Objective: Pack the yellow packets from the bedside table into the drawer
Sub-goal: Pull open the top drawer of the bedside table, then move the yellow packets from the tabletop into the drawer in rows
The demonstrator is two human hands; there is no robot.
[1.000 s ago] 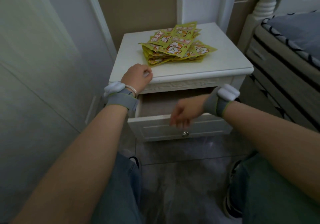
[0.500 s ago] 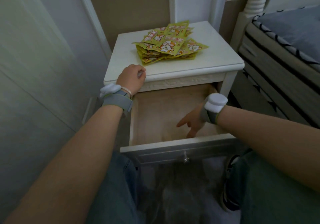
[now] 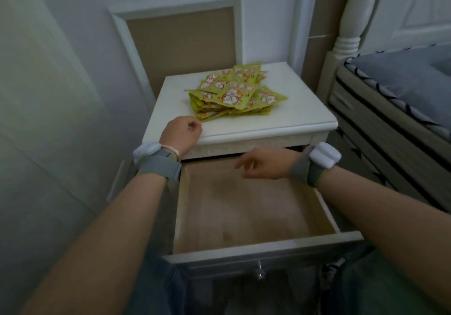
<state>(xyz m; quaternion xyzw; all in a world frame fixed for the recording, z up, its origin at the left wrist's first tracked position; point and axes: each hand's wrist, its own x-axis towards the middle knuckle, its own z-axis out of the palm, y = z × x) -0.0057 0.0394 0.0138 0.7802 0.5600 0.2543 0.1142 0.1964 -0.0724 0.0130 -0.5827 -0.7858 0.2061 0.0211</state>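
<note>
A loose pile of several yellow packets point(image 3: 234, 95) with cartoon prints lies on top of the white bedside table point(image 3: 297, 117). Below the tabletop the drawer point(image 3: 244, 248) stands pulled far out, its bare wooden bottom showing nothing inside. My left hand point(image 3: 181, 133) rests on the table's front left edge with its fingers curled, holding nothing, just short of the pile. My right hand point(image 3: 263, 165) hovers over the back of the drawer, fingers loose and pointing left, and holds nothing.
A bed point(image 3: 395, 109) with a grey mattress and a white post stands close on the right. A white wall or door point(image 3: 48, 119) runs along the left. My knees in jeans point(image 3: 380, 288) flank the drawer front and its small knob point(image 3: 260, 269).
The drawer went from slightly open to pulled far out. My right hand left the drawer front, dipped inside, then rose toward the back of the drawer. My left hand stayed on the table edge.
</note>
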